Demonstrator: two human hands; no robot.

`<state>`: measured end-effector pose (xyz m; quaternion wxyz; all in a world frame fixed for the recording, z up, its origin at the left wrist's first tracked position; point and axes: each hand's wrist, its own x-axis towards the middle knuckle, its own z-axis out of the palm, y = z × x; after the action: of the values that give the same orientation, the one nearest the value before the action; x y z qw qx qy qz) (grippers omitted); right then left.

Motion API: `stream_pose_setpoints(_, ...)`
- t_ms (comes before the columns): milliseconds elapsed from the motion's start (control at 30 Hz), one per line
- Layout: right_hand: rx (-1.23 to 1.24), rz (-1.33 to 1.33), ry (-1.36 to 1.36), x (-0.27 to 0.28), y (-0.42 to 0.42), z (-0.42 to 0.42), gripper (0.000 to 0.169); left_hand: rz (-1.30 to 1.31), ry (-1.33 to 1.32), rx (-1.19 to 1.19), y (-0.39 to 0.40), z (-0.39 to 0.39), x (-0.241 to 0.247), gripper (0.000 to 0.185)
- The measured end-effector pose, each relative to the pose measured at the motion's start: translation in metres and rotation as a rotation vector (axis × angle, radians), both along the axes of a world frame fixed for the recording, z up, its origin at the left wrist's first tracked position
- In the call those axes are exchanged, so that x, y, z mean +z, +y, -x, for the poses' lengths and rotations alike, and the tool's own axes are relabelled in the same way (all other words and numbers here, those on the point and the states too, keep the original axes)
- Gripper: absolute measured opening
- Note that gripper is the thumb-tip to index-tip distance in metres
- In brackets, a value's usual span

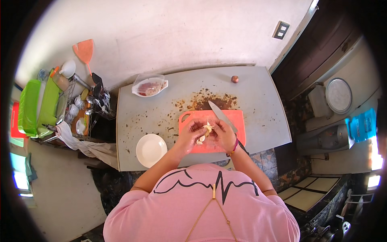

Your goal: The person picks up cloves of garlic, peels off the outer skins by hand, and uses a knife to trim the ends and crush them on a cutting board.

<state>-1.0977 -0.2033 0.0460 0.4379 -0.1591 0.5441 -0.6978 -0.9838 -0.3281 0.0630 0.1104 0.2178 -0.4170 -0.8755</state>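
Observation:
Both of my hands meet above a pink cutting board (239,121). Between the fingertips of my left hand (193,133) and my right hand (223,133) is a piece of garlic (208,128) with loose papery skin. Pale garlic cloves (200,141) show just below it, by my left fingers; whether they rest on the board is hard to tell. A kitchen knife (220,112) lies slanted across the board, its tip past the far edge. My right hand and wrist lie over part of the knife, and its dark handle emerges beyond the wrist.
A white plate (151,150) sits at the table's near left. Farther back stands a white dish (150,87) of reddish food, partly under a clear lid. A red onion (234,79) lies at the back right. Brown stains (214,102) mark the grey table (260,96). A dish rack (72,103) stands left.

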Motion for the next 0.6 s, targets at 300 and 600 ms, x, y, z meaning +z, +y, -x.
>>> stream_pose_setpoints(300, 0.145, -0.105, 0.059, 0.013, 0.006, 0.007, 0.018, 0.273, -0.035, 0.006, -0.011, 0.003, -0.011, 0.02)
stream_pose_setpoints(600, 0.066, -0.081, 0.154, 0.011, 0.004, 0.003, 0.013, 0.089, -0.032, -0.034, -0.003, -0.001, -0.008, 0.029)
